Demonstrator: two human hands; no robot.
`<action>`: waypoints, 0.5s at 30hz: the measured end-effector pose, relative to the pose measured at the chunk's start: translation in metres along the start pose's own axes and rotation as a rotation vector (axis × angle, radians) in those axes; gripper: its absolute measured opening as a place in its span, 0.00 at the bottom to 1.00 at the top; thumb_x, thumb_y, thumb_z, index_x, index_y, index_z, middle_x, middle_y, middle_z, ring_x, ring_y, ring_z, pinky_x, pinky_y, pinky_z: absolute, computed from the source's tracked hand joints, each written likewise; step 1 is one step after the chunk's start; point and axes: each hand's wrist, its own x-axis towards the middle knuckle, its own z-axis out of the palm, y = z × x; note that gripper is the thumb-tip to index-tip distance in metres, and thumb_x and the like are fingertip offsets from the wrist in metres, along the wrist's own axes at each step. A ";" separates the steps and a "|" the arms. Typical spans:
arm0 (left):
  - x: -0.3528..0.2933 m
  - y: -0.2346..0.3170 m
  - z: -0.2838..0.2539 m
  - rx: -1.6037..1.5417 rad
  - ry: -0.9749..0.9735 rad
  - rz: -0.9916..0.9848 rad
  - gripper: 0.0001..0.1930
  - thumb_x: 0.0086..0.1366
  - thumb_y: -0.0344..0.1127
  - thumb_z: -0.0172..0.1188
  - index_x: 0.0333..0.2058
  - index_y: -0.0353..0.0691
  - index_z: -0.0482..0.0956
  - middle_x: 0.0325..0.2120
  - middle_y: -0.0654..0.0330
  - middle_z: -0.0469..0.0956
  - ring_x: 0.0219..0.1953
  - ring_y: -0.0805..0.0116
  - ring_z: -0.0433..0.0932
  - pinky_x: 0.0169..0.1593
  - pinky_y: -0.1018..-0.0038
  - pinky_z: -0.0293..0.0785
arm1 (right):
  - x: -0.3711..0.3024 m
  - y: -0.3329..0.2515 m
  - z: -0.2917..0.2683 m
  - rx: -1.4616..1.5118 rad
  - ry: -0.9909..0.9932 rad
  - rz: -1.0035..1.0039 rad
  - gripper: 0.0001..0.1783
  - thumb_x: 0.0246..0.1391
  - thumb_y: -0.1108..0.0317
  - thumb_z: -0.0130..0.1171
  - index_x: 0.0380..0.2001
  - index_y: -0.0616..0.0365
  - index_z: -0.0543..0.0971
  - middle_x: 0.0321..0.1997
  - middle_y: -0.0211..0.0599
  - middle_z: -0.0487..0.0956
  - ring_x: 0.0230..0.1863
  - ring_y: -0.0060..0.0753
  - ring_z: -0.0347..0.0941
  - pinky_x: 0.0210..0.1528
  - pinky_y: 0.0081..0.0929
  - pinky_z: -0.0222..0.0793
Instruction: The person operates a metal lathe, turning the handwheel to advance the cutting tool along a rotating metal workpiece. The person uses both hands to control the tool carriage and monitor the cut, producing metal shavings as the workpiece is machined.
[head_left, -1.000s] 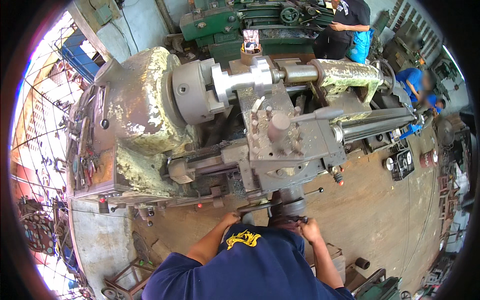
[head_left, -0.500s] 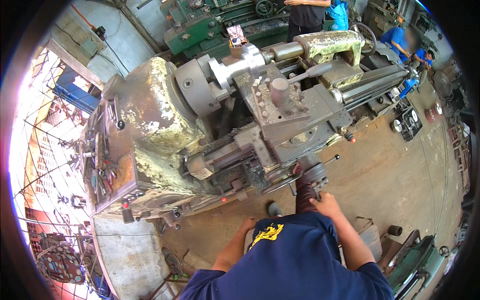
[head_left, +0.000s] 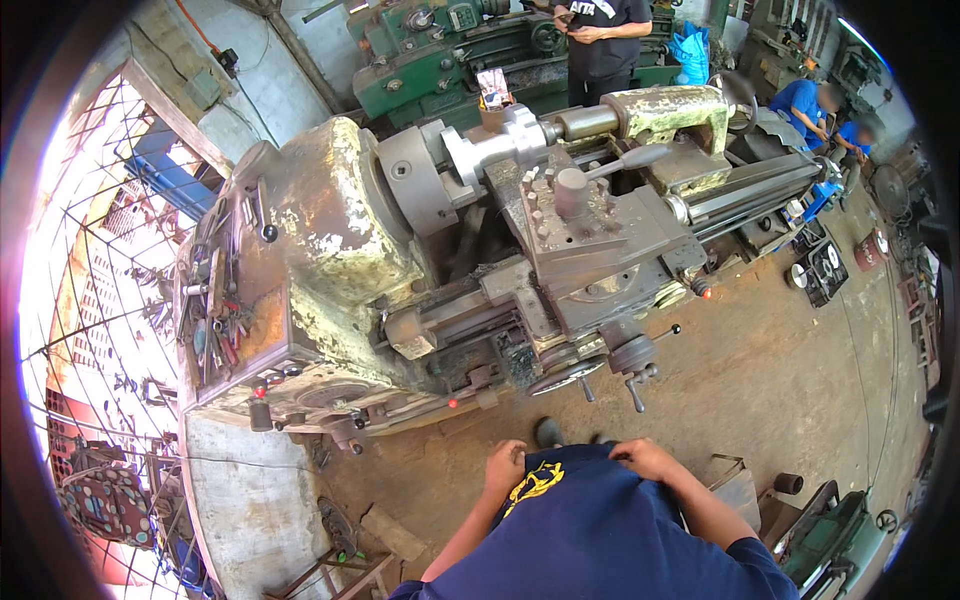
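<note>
My left hand is closed at the left edge of my dark blue shirt, pinching its cloth beside a yellow print. On the other side, my right hand grips the front of the same shirt with bent fingers. Ahead of both hands, apart from them, stands a worn metal lathe. Its chuck holds a shiny stepped metal workpiece, which reaches toward the tailstock. Nearest to my hands are the carriage handwheel and a small crank handle.
Loose hand tools lie on the headstock's left ledge. A person stands behind the lathe by a green machine. Two people in blue sit far right, near a black crate. Another green machine is at lower right.
My right hand has come away from the dark reddish-brown thing below the crank and now holds the shirt. My left hand has risen to the shirt's edge. The view has shifted slightly.
</note>
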 end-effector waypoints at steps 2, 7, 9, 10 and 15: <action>0.007 0.036 -0.009 -0.102 -0.291 -0.008 0.11 0.62 0.38 0.64 0.41 0.39 0.81 0.35 0.55 0.83 0.37 0.66 0.82 0.44 0.71 0.77 | 0.008 0.001 0.003 0.103 -0.091 -0.090 0.15 0.50 0.60 0.64 0.38 0.56 0.84 0.37 0.43 0.84 0.40 0.42 0.81 0.45 0.35 0.75; 0.026 0.072 0.047 -0.192 -1.000 0.150 0.16 0.67 0.43 0.61 0.40 0.32 0.82 0.41 0.55 0.82 0.45 0.68 0.77 0.53 0.70 0.71 | 0.008 0.025 0.006 0.337 -0.437 0.075 0.23 0.54 0.53 0.60 0.47 0.59 0.81 0.44 0.34 0.81 0.42 0.29 0.74 0.44 0.28 0.73; 0.031 0.071 0.080 -0.051 -1.121 0.254 0.19 0.66 0.46 0.60 0.42 0.32 0.82 0.42 0.53 0.82 0.46 0.65 0.77 0.53 0.68 0.71 | -0.008 0.042 0.016 0.326 -0.482 0.143 0.25 0.53 0.50 0.61 0.48 0.57 0.81 0.43 0.32 0.80 0.44 0.28 0.73 0.44 0.29 0.72; 0.030 0.069 0.094 -0.003 -1.165 0.323 0.21 0.65 0.49 0.61 0.41 0.33 0.83 0.39 0.54 0.83 0.41 0.67 0.79 0.49 0.68 0.73 | -0.019 0.050 0.022 0.349 -0.497 0.187 0.26 0.52 0.50 0.61 0.48 0.57 0.81 0.43 0.32 0.80 0.43 0.28 0.74 0.44 0.29 0.72; 0.011 0.090 0.144 0.193 -1.452 0.203 0.21 0.64 0.47 0.62 0.43 0.33 0.83 0.48 0.49 0.79 0.52 0.58 0.75 0.56 0.68 0.69 | -0.080 0.085 0.051 0.733 -0.457 0.235 0.21 0.49 0.54 0.66 0.40 0.60 0.82 0.37 0.30 0.81 0.38 0.23 0.75 0.41 0.26 0.72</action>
